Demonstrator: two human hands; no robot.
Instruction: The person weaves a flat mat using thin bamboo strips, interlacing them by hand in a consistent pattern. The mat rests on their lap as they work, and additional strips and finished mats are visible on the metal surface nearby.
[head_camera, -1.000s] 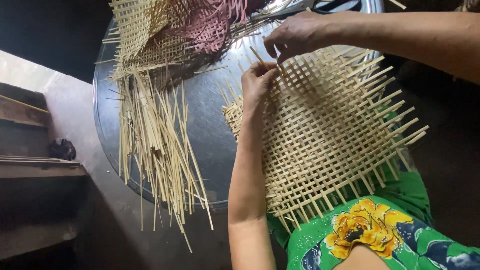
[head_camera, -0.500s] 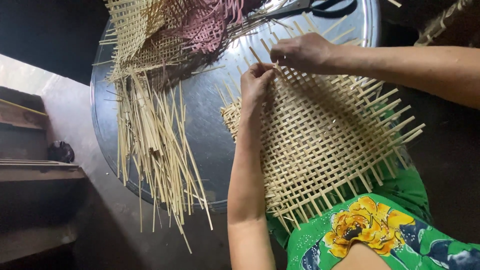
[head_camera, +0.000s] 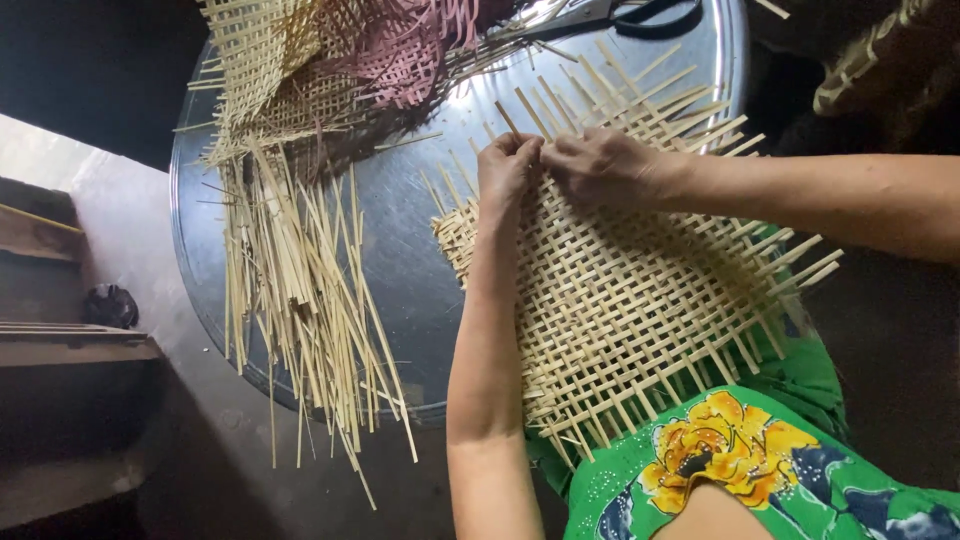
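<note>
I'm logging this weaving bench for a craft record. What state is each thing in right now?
Woven mat: partly woven, strip ends loose at its edges.
Left hand: fingers pinching a strip at the mat's far edge.
Right hand: pressing on the mat.
Loose strips: unwoven, scattered on the tray.
Scissors: lying unused.

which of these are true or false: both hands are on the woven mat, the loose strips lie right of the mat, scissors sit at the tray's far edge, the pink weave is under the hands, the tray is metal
1. Both hands are on the woven mat. True: the left hand and right hand meet at the far edge of the mat.
2. The loose strips lie right of the mat. False: they lie to its left.
3. Scissors sit at the tray's far edge. True.
4. The pink weave is under the hands. False: it lies apart, at the far side.
5. The tray is metal. True: round and shiny.
</note>
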